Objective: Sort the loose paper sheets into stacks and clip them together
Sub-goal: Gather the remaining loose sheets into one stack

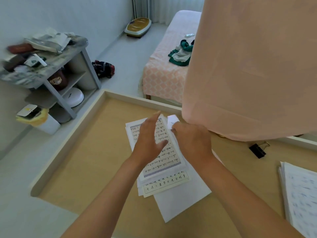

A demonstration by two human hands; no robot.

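So the main stack (pixel 163 162) of handwritten sheets sits roughly mid-worktop (pixel 85 160), and it's pretty messy: the top lined page is skewed, a sheet with bigger characters pokes out below it, and a plain white one juts out toward the person. Both hands are on it. The left hand (pixel 149 140) has its fingers straight and spread with nothing gripped, lying over the left side of the stack's top page, probably to pin the pile so it doesn't slide. The right hand (pixel 192 141) is at the stack's far right corner with its fingers curled in on a small white slip (pixel 173 120). It looks like a pinch on the slip's edge, though the fingertips are mostly hidden behind the back of the hand. Best guess is they're pulling that odd-sized piece out, or tucking it in, before squaring things up. The black binder clip (pixel 257 149) lies off to the right of the stack, well apart and untouched, so clipping isn't happening yet. Further right of the stack there's a second pile (pixel 300 194), neater and also unclipped. A pink cloth (pixel 248 66) hangs just behind the stack's far right corner.
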